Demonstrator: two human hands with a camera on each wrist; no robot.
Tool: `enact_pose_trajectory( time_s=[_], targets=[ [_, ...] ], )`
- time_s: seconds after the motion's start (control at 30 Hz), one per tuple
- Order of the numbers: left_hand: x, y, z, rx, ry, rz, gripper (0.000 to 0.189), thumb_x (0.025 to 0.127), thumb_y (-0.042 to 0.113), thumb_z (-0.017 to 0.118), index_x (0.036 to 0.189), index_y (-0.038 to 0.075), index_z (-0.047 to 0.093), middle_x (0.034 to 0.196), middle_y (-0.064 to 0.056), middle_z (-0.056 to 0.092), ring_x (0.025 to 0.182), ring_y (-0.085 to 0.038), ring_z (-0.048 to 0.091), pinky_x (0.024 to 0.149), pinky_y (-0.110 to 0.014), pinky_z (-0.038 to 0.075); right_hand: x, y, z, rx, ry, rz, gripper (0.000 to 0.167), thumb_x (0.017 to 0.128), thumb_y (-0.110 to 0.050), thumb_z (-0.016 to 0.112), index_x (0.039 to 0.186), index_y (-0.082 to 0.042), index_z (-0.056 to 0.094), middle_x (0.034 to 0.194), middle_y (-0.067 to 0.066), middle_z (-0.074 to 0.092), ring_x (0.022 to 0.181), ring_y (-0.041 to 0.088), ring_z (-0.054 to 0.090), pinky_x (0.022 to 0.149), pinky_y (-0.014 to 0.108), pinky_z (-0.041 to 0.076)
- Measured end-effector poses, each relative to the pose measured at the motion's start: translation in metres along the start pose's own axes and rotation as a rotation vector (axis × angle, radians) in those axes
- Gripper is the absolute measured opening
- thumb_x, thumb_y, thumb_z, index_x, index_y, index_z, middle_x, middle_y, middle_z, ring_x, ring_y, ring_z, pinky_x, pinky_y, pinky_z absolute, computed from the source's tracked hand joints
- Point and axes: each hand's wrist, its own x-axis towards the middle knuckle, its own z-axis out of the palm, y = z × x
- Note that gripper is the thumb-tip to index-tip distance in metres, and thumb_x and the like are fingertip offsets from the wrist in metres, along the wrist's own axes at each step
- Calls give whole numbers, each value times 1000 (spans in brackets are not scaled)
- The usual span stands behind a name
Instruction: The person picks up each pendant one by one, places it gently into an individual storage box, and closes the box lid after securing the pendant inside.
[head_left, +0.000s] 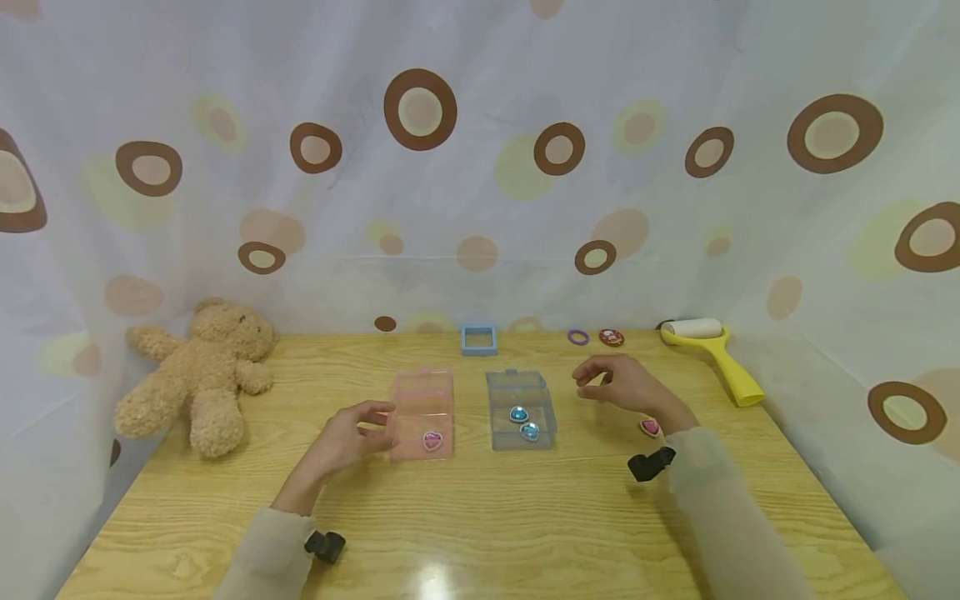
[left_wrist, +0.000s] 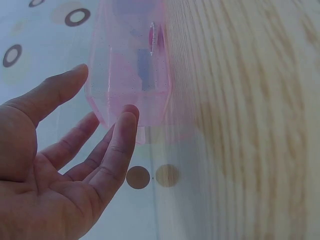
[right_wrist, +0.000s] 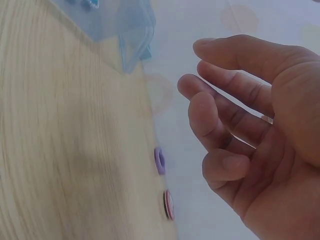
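A clear pink plastic box (head_left: 422,402), lid up, stands mid-table with one pink heart-shaped gem (head_left: 432,441) inside. My left hand (head_left: 351,435) is at its left side, fingers loosely bent and holding nothing; whether they touch the box I cannot tell. To the right is a clear blue-grey box (head_left: 501,437), also with its lid up, holding two blue gems (head_left: 519,414). My right hand (head_left: 621,385) hovers to the right of that box, fingers relaxed and bent, with nothing in them. Another pink gem (head_left: 649,427) lies on the table below the right wrist.
A teddy bear (head_left: 198,375) sits at the left. Along the back edge lie a blue square frame (head_left: 478,352), a purple ring (head_left: 577,337) and a red patterned disc (head_left: 611,337). A yellow-handled lint roller (head_left: 723,358) lies at the back right. A patterned curtain (head_left: 480,167) hangs behind.
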Motion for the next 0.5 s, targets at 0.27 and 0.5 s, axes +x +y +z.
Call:
enact_pose_trajectory(
  time_s=[0.27,0.5],
  targets=[
    [0,0,1,7,7,7,51,91,16,74,138,5,57,127,-22,64,107,-36,67,83,-43,59,-17,20,-12,0,27,36,25,93,-20,71,113,-6,71,102,5,73,92,17,63,79,29,50],
    [1,-1,0,6,2,-4,51,91,16,74,138,5,57,128,-22,64,108,-36,66,83,-44,59,-28,43,-19,-27,19,97,25,96,-23,68,115,-7,71,104,4,72,97,17,63,86,35,49]
  ],
)
